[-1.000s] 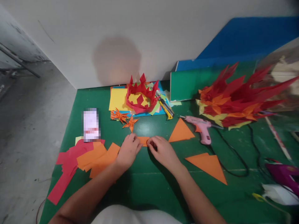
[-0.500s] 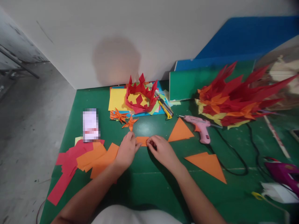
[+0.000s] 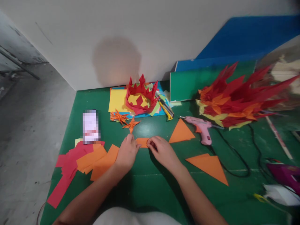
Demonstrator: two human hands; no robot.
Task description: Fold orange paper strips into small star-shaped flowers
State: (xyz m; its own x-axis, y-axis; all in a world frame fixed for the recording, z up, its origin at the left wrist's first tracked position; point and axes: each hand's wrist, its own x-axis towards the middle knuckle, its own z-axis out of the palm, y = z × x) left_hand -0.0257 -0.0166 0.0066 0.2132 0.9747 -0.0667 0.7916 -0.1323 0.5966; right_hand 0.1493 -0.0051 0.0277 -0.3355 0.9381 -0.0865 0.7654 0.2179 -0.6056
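A small orange paper strip (image 3: 142,142) lies on the green table between my hands. My left hand (image 3: 127,151) is closed at the strip's left end, its thumb pressed on the paper. The right end is pinched between the thumb and fingers of my right hand (image 3: 161,151). Just beyond my left hand lie two folded orange paper flowers, a star-shaped one (image 3: 132,124) and a fuller one (image 3: 118,117). Right of my right hand rest orange paper triangles (image 3: 181,132) and a second orange stack (image 3: 209,165).
Red strips (image 3: 69,159) and orange strips (image 3: 92,157) spread at left below a blurred-out phone (image 3: 91,126). A red paper crown (image 3: 142,107), yellow cutter (image 3: 167,109) and pink glue gun (image 3: 202,126) lie further back. A red-orange paper piece (image 3: 234,97) stands at right, near cords (image 3: 232,150).
Both hands keep nearly the same pose on the orange strip. The view has shifted very slightly; nothing else has visibly moved.
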